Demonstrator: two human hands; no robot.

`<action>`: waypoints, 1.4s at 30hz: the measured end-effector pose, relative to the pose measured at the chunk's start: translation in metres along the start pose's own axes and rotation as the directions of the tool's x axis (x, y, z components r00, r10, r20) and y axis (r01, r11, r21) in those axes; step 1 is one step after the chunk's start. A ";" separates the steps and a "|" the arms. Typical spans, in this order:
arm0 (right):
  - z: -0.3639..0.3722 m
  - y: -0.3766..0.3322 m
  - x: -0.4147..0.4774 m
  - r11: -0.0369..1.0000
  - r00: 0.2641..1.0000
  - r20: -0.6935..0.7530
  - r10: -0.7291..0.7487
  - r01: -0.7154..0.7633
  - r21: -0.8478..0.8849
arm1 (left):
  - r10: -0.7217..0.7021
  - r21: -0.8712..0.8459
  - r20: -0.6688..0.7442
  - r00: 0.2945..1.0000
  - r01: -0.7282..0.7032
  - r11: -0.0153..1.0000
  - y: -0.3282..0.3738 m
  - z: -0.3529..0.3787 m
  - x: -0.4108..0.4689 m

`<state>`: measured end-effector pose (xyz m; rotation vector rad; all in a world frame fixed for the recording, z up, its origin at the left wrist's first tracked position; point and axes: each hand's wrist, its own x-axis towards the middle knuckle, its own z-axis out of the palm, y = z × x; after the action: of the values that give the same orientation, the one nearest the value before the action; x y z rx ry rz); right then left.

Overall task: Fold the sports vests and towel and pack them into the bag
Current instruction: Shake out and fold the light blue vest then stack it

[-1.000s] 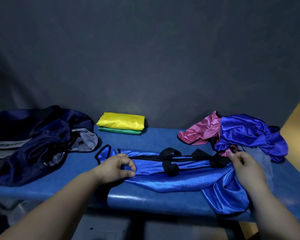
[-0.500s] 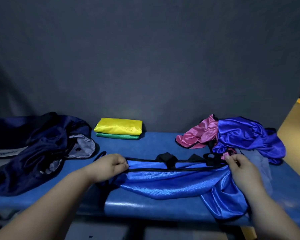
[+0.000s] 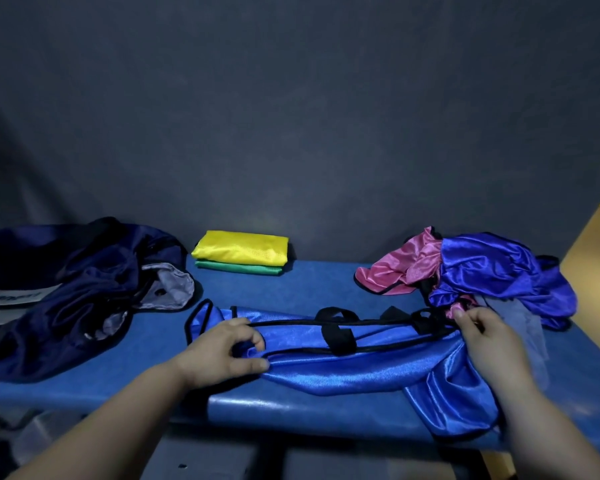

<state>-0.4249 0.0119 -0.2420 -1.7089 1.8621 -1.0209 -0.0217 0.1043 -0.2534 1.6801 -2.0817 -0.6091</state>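
Satin-finish fabric, item under handling: blue vest (image 3: pixel 354 372), lying along the near edge of the padded bench (image 3: pixel 291 285). Its long axis runs left to right and its right-hand end spills over the front edge.

Left hand (image 3: pixel 219 351): at the vest's left end, fingers curled, thumb and fingers pinching a fold of cloth beside the black trim (image 3: pixel 336 337).

Right hand (image 3: pixel 492 344): at the opposite end, fingers closed on gathered fabric and trim. The exact contact is partly hidden by the hand.

Governing relation: the vest is stretched between the two grips, one hand at each end of the long axis. Judged from this, a fold would bring one end across to the other.

Bag (image 3: pixel 66 282): dark navy, slumped open at the far left and nearer the left hand.

Folded stock: yellow vest (image 3: pixel 243 251) stacked on green vest (image 3: pixel 250 269), rear centre.

Unfolded: pink vest (image 3: pixel 388 275) and violet-blue vest (image 3: pixel 499 275), heaped at the right rear, just beyond the right hand. Towel not positively identified.
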 end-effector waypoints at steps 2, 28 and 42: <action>0.000 0.000 0.001 1.000 1.000 -0.003 0.004 -0.004 0.001 | -0.030 0.001 0.021 0.999 0.030 1.000 -0.001 -0.001 -0.002; -0.022 -0.008 -0.011 0.983 0.966 0.221 -0.135 0.102 0.155 | -0.227 -0.535 -0.356 0.906 0.001 0.845 0.053 -0.073 -0.004; -0.065 -0.066 -0.048 0.880 0.893 0.339 -0.297 0.118 0.459 | -0.068 -0.409 -0.449 0.891 -0.137 0.902 0.058 -0.147 -0.062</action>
<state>-0.4203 0.0757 -0.1597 -1.7104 1.1104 -0.9770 0.0251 0.1628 -0.1015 1.3614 -1.5045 -0.5490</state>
